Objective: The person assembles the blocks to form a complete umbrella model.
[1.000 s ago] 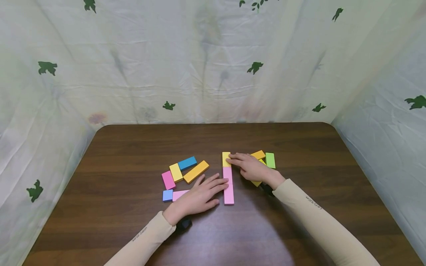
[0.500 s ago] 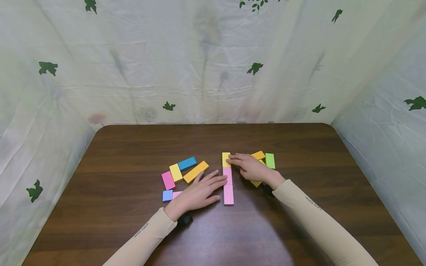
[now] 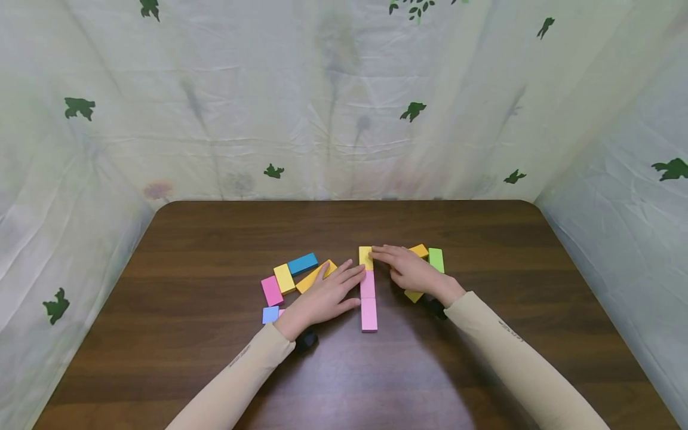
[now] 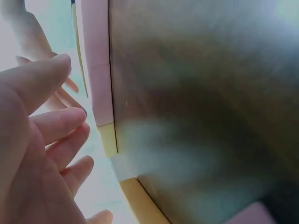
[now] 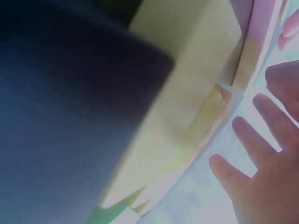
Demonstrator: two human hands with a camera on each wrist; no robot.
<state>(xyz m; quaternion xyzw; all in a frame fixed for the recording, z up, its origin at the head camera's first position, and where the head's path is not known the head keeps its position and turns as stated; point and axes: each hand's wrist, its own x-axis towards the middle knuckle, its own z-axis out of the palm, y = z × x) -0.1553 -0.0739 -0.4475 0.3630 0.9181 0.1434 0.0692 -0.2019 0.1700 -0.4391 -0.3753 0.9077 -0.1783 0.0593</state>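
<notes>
A straight row runs away from the person on the table: a yellow block (image 3: 365,255) at the far end, then a pink block (image 3: 368,285) and another pink block (image 3: 369,316) nearest. On its left side, my left hand (image 3: 322,298) has its fingers spread, the fingertips at the joint between yellow and pink. From the right, my right hand (image 3: 414,270) reaches with fingers extended to the yellow block's edge. Whether either hand touches is unclear. In the left wrist view the extended fingers (image 4: 70,144) hold nothing, as do the right hand's fingers (image 5: 252,140).
Left of the row lie a blue block (image 3: 303,263), a yellow block (image 3: 284,279), an orange block (image 3: 309,282), a magenta block (image 3: 272,291) and a small blue block (image 3: 270,315). Right, partly under the hand, are an orange block (image 3: 420,251), a green block (image 3: 436,260) and yellow ones.
My left hand has moved forward along the row, from beside the pink blocks towards the yellow one. My right fingertips have drawn slightly right on the yellow block. The row looks unmoved.
</notes>
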